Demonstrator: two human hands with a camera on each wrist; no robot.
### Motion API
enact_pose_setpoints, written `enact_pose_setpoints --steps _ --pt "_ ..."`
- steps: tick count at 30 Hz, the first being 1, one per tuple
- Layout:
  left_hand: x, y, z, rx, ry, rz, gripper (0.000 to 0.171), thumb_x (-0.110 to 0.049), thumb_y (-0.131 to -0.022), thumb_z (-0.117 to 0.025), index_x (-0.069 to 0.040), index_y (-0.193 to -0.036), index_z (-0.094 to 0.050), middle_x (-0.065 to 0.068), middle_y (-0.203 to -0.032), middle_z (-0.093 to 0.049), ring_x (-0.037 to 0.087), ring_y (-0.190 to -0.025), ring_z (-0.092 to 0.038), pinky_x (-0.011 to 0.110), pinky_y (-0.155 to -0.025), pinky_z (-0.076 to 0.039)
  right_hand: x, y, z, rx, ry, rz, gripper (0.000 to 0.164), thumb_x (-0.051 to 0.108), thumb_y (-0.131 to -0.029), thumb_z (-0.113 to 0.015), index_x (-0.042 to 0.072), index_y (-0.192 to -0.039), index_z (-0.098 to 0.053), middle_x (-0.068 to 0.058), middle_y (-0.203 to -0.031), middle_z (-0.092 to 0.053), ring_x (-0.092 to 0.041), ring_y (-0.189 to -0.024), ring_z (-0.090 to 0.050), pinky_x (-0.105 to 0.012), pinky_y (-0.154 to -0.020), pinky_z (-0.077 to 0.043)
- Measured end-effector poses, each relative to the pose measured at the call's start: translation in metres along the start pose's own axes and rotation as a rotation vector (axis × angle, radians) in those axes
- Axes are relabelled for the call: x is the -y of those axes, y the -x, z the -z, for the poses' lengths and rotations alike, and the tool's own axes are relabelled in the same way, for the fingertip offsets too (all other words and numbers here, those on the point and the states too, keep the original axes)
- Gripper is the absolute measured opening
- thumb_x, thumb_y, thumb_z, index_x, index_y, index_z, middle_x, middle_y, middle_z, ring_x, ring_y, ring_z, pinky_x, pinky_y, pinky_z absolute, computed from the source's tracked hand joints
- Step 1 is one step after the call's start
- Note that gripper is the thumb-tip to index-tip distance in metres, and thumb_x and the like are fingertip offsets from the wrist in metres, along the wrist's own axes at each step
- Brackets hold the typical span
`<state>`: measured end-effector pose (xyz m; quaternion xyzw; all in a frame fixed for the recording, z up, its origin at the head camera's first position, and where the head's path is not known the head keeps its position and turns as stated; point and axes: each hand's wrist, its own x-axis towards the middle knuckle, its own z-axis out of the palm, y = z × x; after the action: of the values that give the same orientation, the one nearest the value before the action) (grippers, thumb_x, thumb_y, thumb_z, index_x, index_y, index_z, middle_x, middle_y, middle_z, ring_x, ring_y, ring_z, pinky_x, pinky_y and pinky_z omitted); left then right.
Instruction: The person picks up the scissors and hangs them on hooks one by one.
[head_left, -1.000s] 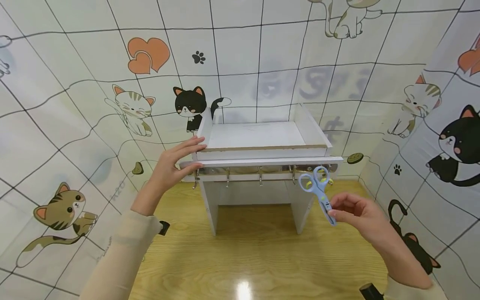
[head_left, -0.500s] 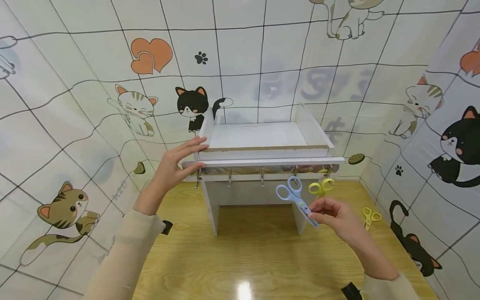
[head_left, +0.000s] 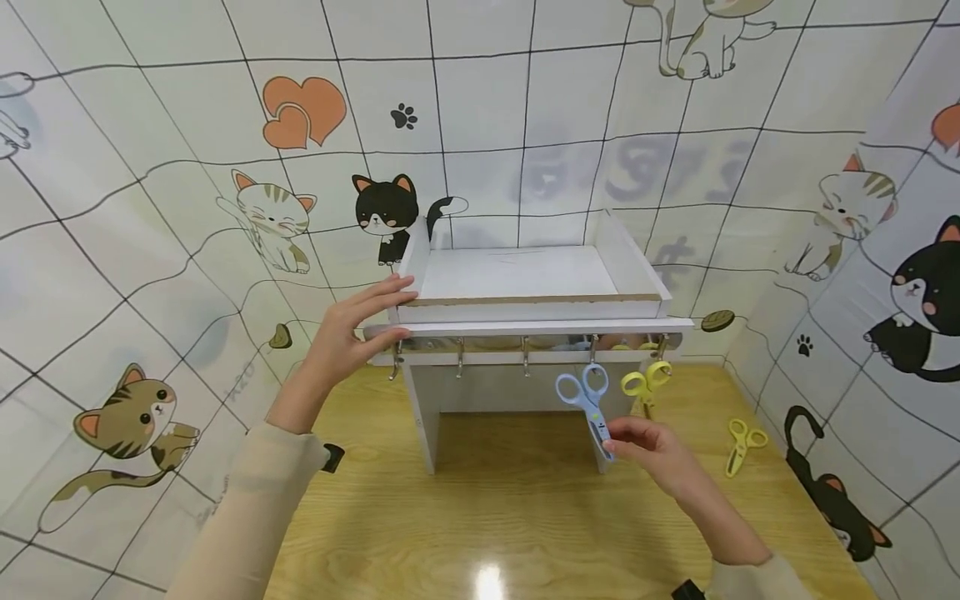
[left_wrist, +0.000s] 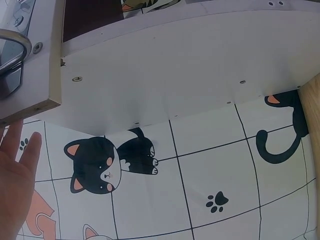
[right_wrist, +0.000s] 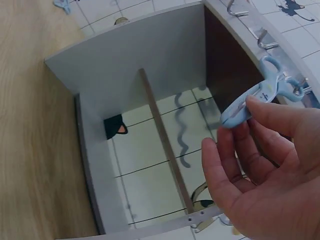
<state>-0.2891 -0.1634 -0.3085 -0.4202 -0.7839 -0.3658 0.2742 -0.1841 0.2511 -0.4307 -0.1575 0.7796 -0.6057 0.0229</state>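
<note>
My right hand (head_left: 660,462) pinches a pair of light blue scissors (head_left: 583,400) by the blade end, with the handle loops upward. The loops are just below the fourth hook (head_left: 594,348) of a metal hook rail on the white shelf unit (head_left: 532,312). In the right wrist view, one loop of the blue scissors (right_wrist: 270,82) overlaps a hook; I cannot tell whether it is on it. My left hand (head_left: 341,350) rests with extended fingers on the unit's left front corner. Yellow scissors (head_left: 643,385) hang at the rightmost hook.
A second pair of yellow scissors (head_left: 742,446) lies on the wooden table (head_left: 480,517), right of the unit. Several hooks run along the rail to the left, such as the middle hook (head_left: 526,358). Cat-printed sheeting (head_left: 480,117) encloses the table at the back and sides.
My right hand has carried the blue scissors left, from the rightmost hook to beneath the fourth, uncovering the yellow scissors. The scissors now stand more upright. My left hand stays on the corner.
</note>
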Motion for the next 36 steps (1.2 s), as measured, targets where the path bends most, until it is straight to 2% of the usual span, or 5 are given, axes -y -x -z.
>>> enact_pose_setpoints --steps 8,12,19,29,36 --pt "-0.024 -0.007 0.003 0.005 0.0 -0.007 0.046 0.01 -0.072 -0.074 0.005 -0.116 -0.063 0.024 -0.126 -0.057 0.043 -0.124 -0.047 0.033 -0.108 -0.037 -0.03 0.003 0.0 0.158 -0.091 -0.077 0.033 0.011 -0.098 -0.05 -0.018 -0.114 -0.05 0.014 -0.103 -0.066 -0.002 -0.096 -0.062 -0.021 -0.084 -0.053" --pt "-0.011 -0.005 0.0 -0.005 0.004 -0.007 0.048 0.007 -0.073 -0.075 0.0 -0.119 -0.064 0.019 -0.129 -0.057 0.039 -0.127 -0.046 0.033 -0.11 -0.035 -0.044 0.008 0.007 0.184 -0.021 -0.094 0.033 0.014 -0.099 -0.047 -0.016 -0.114 -0.053 0.006 -0.103 -0.065 -0.003 -0.094 -0.062 -0.026 -0.083 -0.054" --pt "0.009 0.005 -0.003 0.016 0.012 -0.001 0.052 -0.001 -0.074 -0.077 -0.011 -0.123 -0.064 0.006 -0.134 -0.056 0.028 -0.131 -0.045 0.031 -0.11 -0.035 -0.062 0.024 0.033 0.4 0.081 -0.188 0.032 0.017 -0.101 -0.042 -0.006 -0.119 -0.056 -0.017 -0.114 -0.061 -0.004 -0.096 -0.062 -0.038 -0.081 -0.056" --pt "0.008 0.003 -0.001 0.017 -0.02 -0.008 0.053 -0.001 -0.073 -0.078 -0.01 -0.123 -0.064 0.008 -0.133 -0.057 0.027 -0.13 -0.046 0.031 -0.11 -0.035 -0.071 0.027 0.09 0.39 0.088 -0.27 0.042 0.017 -0.102 -0.041 -0.016 -0.128 -0.043 -0.021 -0.12 -0.059 -0.002 -0.097 -0.062 -0.032 -0.08 -0.055" --pt "-0.017 -0.003 0.002 0.002 -0.007 -0.008 0.047 0.008 -0.071 -0.075 0.003 -0.116 -0.064 0.022 -0.127 -0.058 0.039 -0.125 -0.048 0.038 -0.108 -0.037 -0.07 0.021 0.121 0.311 0.104 -0.333 0.045 0.021 -0.102 -0.041 -0.014 -0.13 -0.041 0.002 -0.116 -0.061 0.001 -0.096 -0.061 -0.026 -0.081 -0.054"
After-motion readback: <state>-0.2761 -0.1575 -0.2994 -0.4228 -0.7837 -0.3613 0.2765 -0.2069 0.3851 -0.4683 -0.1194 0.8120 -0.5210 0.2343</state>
